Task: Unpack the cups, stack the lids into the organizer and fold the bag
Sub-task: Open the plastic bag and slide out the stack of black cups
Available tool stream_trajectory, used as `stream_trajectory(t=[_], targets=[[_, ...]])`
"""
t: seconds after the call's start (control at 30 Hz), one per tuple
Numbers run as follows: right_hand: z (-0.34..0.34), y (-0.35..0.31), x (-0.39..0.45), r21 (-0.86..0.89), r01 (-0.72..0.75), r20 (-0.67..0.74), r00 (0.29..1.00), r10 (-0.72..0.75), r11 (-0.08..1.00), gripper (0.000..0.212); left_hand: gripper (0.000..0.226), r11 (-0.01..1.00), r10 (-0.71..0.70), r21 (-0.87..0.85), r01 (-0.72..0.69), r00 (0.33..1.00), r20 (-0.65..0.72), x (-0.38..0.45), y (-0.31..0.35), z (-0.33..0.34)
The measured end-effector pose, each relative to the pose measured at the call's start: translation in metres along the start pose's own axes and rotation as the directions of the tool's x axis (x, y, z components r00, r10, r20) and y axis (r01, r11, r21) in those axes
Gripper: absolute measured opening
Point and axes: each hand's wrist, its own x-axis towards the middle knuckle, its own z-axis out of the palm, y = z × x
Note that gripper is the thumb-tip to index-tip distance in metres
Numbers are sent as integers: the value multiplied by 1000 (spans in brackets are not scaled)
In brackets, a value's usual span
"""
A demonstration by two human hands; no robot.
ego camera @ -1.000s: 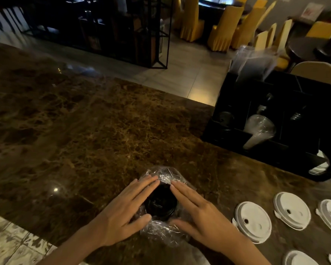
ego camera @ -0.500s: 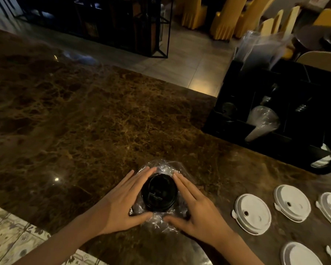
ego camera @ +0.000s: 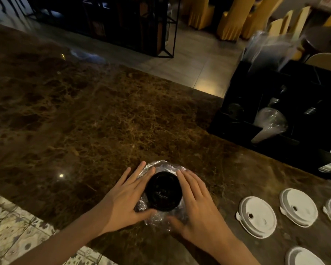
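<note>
A stack of black lids stands on the brown marble counter, with a crinkled clear plastic bag pushed down around its base. My left hand lies flat against the stack's left side, fingers spread on the plastic. On the right side my right hand presses the bag down the same way. Both hands cup the bag around the stack. The black organizer sits at the right, holding a clear cup on its side and more clear cups at its back.
Several white lids lie flat on the counter at the lower right. The counter's near edge runs along the bottom left, above a patterned tile floor. Yellow-covered chairs and a black metal rack stand beyond the counter.
The bag has been pushed further down, exposing the top of the black lid stack. Both hands slid lower around it, and the view shifted slightly.
</note>
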Motion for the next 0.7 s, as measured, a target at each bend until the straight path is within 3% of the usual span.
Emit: stream_trajectory(t=[0.2, 0.43, 0.7], targets=[[2, -43, -3, -16, -136, -212, 969, 130, 991, 70, 105, 991, -98, -98, 94, 995, -33, 0, 20, 7], [15, -55, 3, -73, -285, -247, 934, 260, 956, 74, 103, 954, -171, -262, 146, 983, -73, -2, 31, 5], [20, -43, 2, 102, -281, -316, 900, 299, 954, 76, 103, 909, -181, -399, 116, 975, -128, 3, 34, 1]])
